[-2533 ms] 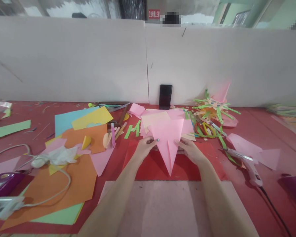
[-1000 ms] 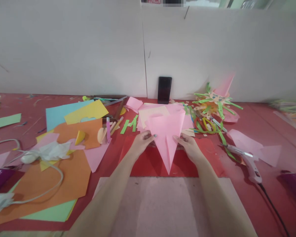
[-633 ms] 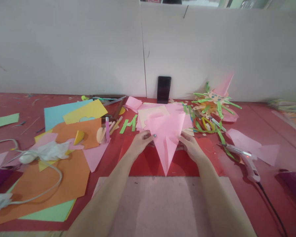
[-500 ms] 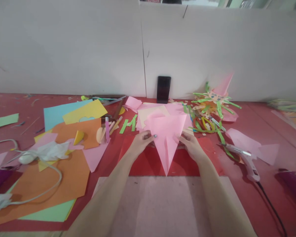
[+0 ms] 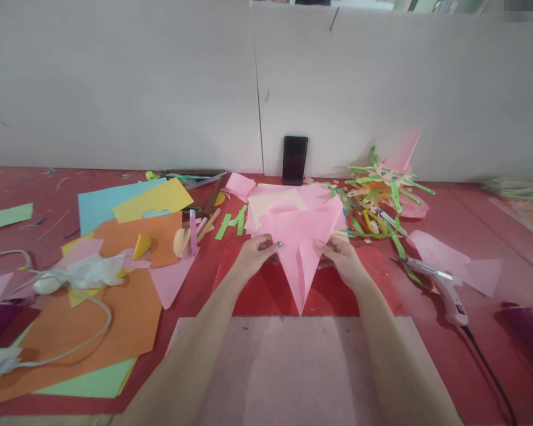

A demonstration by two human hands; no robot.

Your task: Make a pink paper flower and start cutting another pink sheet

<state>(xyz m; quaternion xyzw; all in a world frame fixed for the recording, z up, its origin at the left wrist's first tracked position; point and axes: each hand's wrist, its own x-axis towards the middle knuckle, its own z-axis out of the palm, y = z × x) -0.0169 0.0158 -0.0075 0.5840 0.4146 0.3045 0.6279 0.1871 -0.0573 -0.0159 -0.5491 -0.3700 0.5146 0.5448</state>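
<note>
A pink paper folded into a long downward-pointing kite shape lies on a red sheet in front of me. My left hand pinches its left edge, fingers closed on the paper. My right hand grips the right edge, where the upper right corner lifts off the table. The point of the paper reaches the edge of a pale pink board nearest me.
Coloured sheets, orange, blue and yellow, cover the left side with a white cable. A glue gun lies to the right. Green strips and a paper craft sit behind it. A black phone leans on the white partition.
The view dropped slightly early on. Since then my right hand has raised the paper's upper right corner a little; my left hand has stayed on the left edge.
</note>
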